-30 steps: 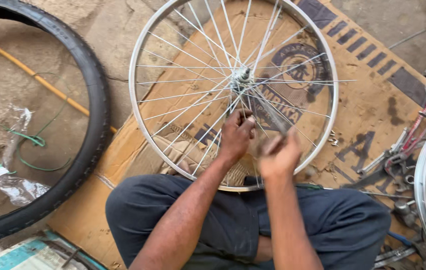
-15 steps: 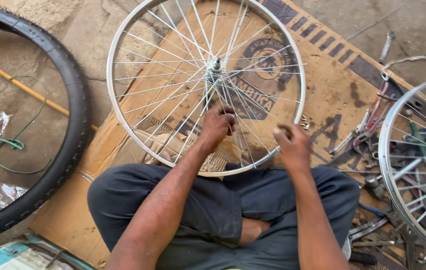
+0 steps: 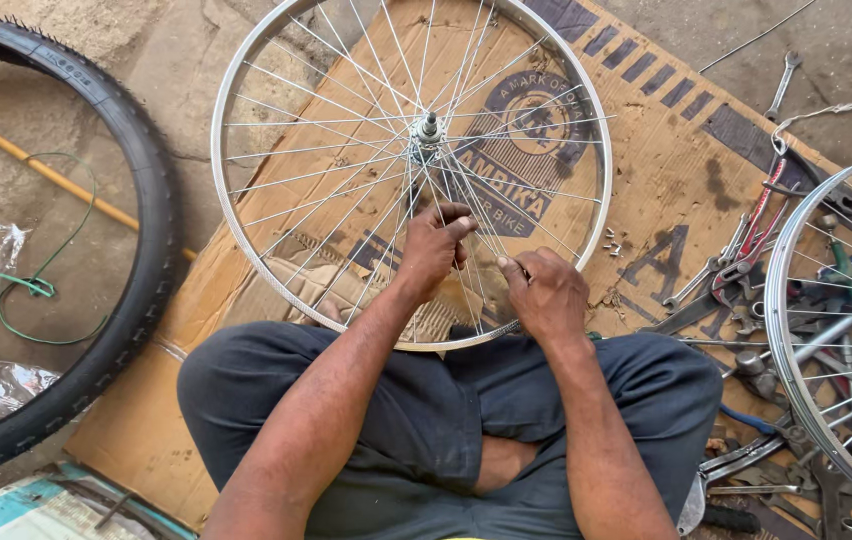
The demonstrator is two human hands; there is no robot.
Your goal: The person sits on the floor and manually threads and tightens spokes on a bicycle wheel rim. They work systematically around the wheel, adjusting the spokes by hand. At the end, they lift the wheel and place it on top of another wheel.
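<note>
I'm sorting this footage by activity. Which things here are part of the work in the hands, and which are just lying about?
In hand:
- spoked wheel rim, with its hub
- left hand and right hand, both pinching spokes
- flattened cardboard under the wheel

Lying about:
- black tyre
- green wire
- red pliers
- second wheel
- spanner

Hands (image 3: pixel 491 270) closer together on spokes (image 3: pixel 466 215)

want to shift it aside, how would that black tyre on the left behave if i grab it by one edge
The black tyre has no rim inside it, so it would probably flex and sag out of round. Its knobbly tread should give a sure hold. Stood on edge it could likely roll or flop over.
</note>
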